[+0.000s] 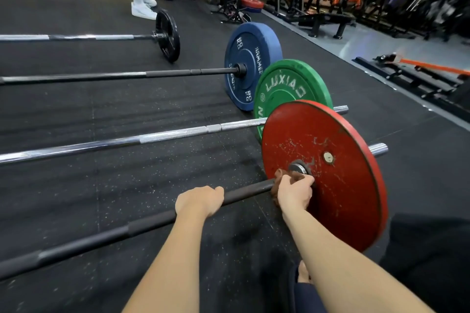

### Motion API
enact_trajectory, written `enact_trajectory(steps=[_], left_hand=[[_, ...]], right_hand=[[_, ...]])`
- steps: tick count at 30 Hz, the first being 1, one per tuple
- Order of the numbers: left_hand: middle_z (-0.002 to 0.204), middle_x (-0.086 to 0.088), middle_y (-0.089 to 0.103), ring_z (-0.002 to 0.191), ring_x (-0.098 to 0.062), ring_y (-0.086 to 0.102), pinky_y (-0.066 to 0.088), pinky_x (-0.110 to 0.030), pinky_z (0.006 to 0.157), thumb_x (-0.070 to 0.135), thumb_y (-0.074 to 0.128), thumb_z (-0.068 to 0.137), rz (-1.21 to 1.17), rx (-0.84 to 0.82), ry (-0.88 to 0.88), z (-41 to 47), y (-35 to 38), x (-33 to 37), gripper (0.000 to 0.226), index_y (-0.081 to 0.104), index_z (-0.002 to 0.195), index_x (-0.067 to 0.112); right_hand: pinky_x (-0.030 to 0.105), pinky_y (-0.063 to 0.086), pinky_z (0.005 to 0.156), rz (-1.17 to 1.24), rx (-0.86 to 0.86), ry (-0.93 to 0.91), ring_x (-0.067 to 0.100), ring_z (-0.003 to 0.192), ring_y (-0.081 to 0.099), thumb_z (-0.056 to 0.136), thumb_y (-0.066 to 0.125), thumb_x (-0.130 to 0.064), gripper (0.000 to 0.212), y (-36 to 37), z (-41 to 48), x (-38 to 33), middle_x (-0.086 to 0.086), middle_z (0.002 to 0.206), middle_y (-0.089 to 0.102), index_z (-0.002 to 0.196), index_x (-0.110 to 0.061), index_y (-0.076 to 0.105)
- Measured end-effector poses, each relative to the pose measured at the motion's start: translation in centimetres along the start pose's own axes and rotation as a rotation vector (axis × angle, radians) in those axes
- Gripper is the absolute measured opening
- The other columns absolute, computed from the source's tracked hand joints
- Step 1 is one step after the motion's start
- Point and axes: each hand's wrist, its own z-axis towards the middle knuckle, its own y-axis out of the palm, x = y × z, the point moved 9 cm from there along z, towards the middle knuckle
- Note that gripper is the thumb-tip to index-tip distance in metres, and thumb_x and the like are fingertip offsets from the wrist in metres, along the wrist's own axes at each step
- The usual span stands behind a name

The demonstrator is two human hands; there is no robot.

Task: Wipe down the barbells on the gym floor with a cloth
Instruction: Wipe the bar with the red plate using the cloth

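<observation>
Several barbells lie side by side on the black rubber floor. The nearest one is a dark bar (106,237) with a scuffed red plate (338,185) at its right end. My left hand (201,201) grips this bar from above. My right hand (295,192) holds a brown cloth (282,176) wrapped round the bar right against the red plate's collar. Behind it lie a chrome bar (127,141) with a green plate (287,89), a dark bar (101,77) with a blue plate (251,63), and a farthest bar (76,37) with a small black plate (167,35).
A person's legs in white shoes (143,6) stand at the back by the farthest barbell. Benches and racks (328,18) fill the back right. A low black frame with an orange handle (417,68) lies at right. My knee and dark shorts (305,284) are at the bottom.
</observation>
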Motion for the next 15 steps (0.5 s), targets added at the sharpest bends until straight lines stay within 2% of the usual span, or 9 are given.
enact_trajectory(steps=[3,7,11,13,15], left_hand=[[0.129,-0.008,0.065,0.101,-0.026,0.054,0.037,-0.037,0.087,0.040,0.016,0.105,0.014,0.005,0.000,0.0,-0.1,0.0,0.055,0.062,0.124,0.018],[0.128,-0.007,0.066,0.109,-0.027,0.059,0.039,-0.037,0.089,0.041,0.016,0.105,0.018,0.001,0.010,0.0,0.0,0.2,0.055,0.063,0.123,0.018],[0.126,-0.006,0.066,0.107,-0.027,0.058,0.039,-0.039,0.089,0.042,0.016,0.103,-0.010,-0.028,0.003,0.2,0.2,0.2,0.055,0.063,0.122,0.020],[0.122,-0.005,0.066,0.105,-0.026,0.058,0.039,-0.038,0.087,0.041,0.016,0.103,-0.017,-0.033,0.001,0.2,0.1,0.2,0.053,0.063,0.118,0.021],[0.113,-0.004,0.064,0.102,-0.025,0.058,0.039,-0.038,0.086,0.040,0.016,0.102,-0.019,-0.031,-0.004,0.1,0.0,0.2,0.050,0.062,0.111,0.021]], right_hand=[[0.043,0.051,0.092,0.059,0.082,0.059,0.039,0.110,0.060,0.099,0.061,-0.020,0.019,-0.7,0.5,0.7,0.019,0.130,0.053,0.106,-0.020,0.043],[0.043,0.046,0.090,0.036,0.094,0.016,0.041,0.113,0.058,0.100,0.058,-0.026,0.023,-0.4,-0.1,1.0,0.019,0.132,0.050,0.117,-0.016,0.046],[0.044,0.057,0.087,0.036,0.028,0.014,0.034,0.102,0.065,0.098,0.062,-0.034,0.025,-0.4,-0.1,1.0,0.014,0.124,0.058,0.110,-0.024,0.044],[0.040,0.062,0.069,0.048,-0.023,0.013,0.026,0.086,0.068,0.097,0.064,-0.037,0.024,-0.4,-0.4,1.2,0.008,0.110,0.061,0.109,-0.026,0.045],[0.031,0.058,0.057,0.068,-0.070,0.017,0.022,0.076,0.069,0.098,0.062,-0.032,0.020,-0.1,-1.2,1.5,0.004,0.103,0.062,0.110,-0.026,0.048]])
